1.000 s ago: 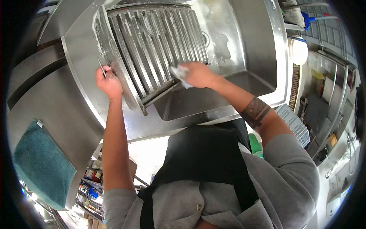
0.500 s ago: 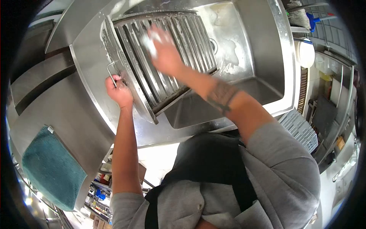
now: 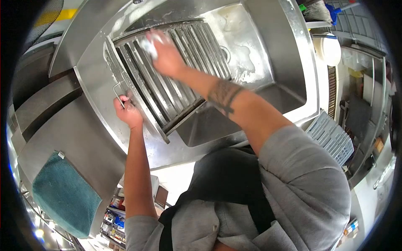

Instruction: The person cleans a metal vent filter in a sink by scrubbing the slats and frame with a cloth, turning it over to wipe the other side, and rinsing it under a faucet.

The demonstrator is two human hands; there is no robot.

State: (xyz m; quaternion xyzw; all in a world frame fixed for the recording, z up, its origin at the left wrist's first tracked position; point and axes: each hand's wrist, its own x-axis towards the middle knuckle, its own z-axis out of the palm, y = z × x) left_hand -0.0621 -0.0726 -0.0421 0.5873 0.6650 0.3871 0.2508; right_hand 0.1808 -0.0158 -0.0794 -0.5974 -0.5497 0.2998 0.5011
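Observation:
A metal baffle hood filter with long parallel slats lies tilted over the sink, suds along its frame. My left hand is closed around the wire handle on the filter's near-left side. Over the upper-left slats, my right hand presses a white, foamy wad, whose kind is covered by foam and fingers. That hand's fingers are blurred and bent around the wad.
A teal towel lies on the steel counter at left. Soapy water pools in the basin near the drain. Right of the sink are a white bucket, a grey slatted mat and a mop head.
My right hand has slid with the white wad slightly up and left across the slats. My left hand keeps its hold on the handle. The whole view has shifted a little.

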